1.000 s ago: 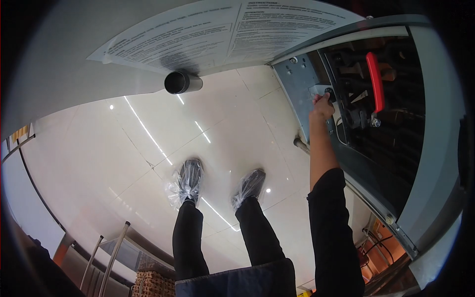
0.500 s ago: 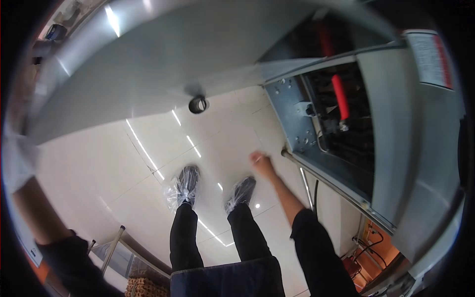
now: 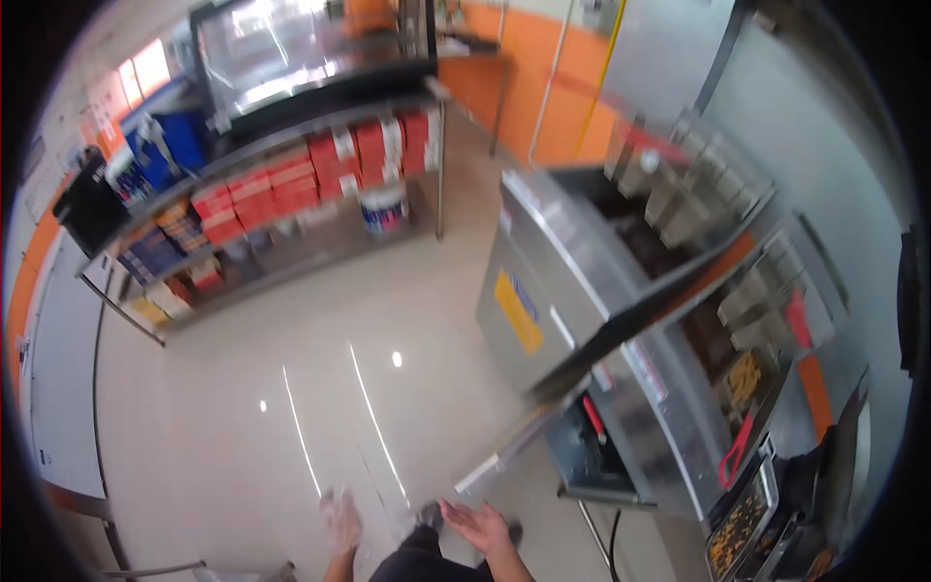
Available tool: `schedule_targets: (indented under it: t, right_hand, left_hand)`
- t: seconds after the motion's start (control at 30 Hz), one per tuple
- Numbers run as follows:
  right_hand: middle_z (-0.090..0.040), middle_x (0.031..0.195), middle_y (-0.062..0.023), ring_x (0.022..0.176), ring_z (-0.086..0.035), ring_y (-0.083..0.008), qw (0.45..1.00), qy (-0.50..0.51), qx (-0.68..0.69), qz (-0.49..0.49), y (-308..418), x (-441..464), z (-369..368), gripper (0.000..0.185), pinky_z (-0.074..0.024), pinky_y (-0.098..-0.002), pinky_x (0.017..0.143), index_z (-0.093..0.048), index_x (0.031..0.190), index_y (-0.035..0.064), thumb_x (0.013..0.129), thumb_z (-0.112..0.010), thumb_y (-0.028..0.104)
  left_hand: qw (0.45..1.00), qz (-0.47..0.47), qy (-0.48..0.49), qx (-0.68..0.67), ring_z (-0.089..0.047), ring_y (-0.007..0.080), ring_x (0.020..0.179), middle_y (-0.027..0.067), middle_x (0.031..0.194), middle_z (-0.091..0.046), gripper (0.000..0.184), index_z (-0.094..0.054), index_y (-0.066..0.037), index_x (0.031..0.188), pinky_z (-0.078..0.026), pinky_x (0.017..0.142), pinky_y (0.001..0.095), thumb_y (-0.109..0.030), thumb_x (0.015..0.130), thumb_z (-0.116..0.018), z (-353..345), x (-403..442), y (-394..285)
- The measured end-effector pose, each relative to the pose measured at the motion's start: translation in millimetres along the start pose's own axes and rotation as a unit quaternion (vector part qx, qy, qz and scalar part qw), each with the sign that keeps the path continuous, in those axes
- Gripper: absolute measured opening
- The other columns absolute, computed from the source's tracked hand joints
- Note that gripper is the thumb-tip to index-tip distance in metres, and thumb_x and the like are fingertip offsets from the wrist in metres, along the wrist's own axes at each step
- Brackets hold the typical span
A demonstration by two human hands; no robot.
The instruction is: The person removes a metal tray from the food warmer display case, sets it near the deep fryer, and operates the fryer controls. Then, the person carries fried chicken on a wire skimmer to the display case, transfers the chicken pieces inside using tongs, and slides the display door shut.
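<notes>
My left hand [image 3: 340,524], in a clear plastic glove and somewhat blurred, is raised over the floor at the bottom of the view with its fingers stretched out. Nothing shows in it. Close by on the right, my bare right hand [image 3: 479,527] is open, its fingers extended and holding nothing. The nearest thing to it is the cabinet door [image 3: 504,451] of a steel deep fryer [image 3: 669,388], swung out from the front. Inside the opening a red-handled lever [image 3: 593,419] shows. A basket with fried food [image 3: 744,376] sits in the fryer's top.
Another steel fryer [image 3: 538,281] with raised baskets [image 3: 679,209] stands beyond. A steel table [image 3: 291,150] at the back bears a glass display case [image 3: 310,58], with red boxes [image 3: 339,160] and a white bucket [image 3: 383,209] beneath. A tray of food bits [image 3: 742,529] lies lower right. Glossy floor [image 3: 242,388].
The view has lifted from the floor and cabinet to the wider room. My left hand has come from the far left to beside my right hand, and both are in front of me.
</notes>
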State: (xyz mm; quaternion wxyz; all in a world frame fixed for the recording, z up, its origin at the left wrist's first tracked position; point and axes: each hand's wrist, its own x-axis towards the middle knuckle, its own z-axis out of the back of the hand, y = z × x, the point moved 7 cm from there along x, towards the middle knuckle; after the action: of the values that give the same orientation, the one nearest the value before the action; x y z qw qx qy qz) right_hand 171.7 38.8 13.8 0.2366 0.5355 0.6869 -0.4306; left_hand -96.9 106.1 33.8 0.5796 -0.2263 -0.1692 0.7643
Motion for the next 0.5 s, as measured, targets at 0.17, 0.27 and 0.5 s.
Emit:
schedule_targets:
  t: [0.17, 0.27, 0.5]
  right_hand:
    - [-0.049, 0.110, -0.0262, 0.102, -0.052, -0.0397, 0.978, 0.004, 0.195, 0.072, 50.2, 18.5, 36.2, 0.053, -0.0451, -0.0504, 0.081, -0.035, 0.123, -0.0056, 0.092, -0.025, 0.037]
    - [-0.051, 0.101, -0.0250, 0.093, -0.054, -0.0379, 0.973, -0.006, 0.174, 0.150, 89.1, 24.9, 68.1, 0.048, -0.0472, -0.0479, 0.073, -0.042, 0.117, -0.0022, 0.090, -0.027, 0.035]
    - [-0.049, 0.095, -0.0202, 0.084, -0.051, -0.0342, 0.946, -0.017, 0.211, 0.247, 126.6, -54.8, 103.4, 0.057, -0.0458, -0.0455, 0.069, -0.041, 0.116, -0.0024, 0.087, -0.029, 0.045]
  left_hand:
    - [0.926, -0.044, 0.115, 0.358, -0.056, 0.0323, 0.092, 0.0138, 0.093, -0.060, 0.036, -0.053, -0.005, 0.115, -0.045, 0.076, 0.0487, -0.012, 0.080, -0.051, 35.9, -64.1, 242.1]
    - [0.898, -0.007, 0.231, 0.374, -0.055, 0.0323, 0.095, 0.0146, 0.094, -0.059, 0.037, -0.052, -0.004, 0.116, -0.044, 0.079, 0.0485, -0.011, 0.080, -0.051, 61.5, -53.3, 282.5]
    - [0.850, -0.139, 0.351, 0.367, -0.053, 0.0321, 0.101, 0.0165, 0.098, -0.059, 0.040, -0.049, -0.001, 0.118, -0.042, 0.084, 0.0482, -0.009, 0.079, -0.050, 39.0, 3.5, 244.1]
